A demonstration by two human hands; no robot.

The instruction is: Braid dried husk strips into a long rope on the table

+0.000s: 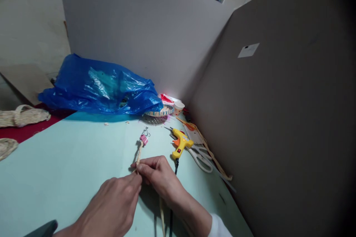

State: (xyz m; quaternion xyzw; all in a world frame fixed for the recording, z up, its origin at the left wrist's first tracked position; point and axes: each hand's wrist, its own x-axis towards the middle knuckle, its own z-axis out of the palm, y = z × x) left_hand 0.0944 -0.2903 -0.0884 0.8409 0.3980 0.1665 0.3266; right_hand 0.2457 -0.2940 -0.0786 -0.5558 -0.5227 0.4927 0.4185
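My left hand and my right hand meet at the near end of a tan braided straw cord, both pinching its strands. A pink binder clip is clamped on the cord's far end, lying on the pale green table. Loose straw strands trail back under my right wrist toward me.
A yellow glue gun with a black cable, white scissors and tan strips lie right of my hands. A blue plastic bag, a woven basket and a paper cup sit at the back. Grey partition walls close the back and right.
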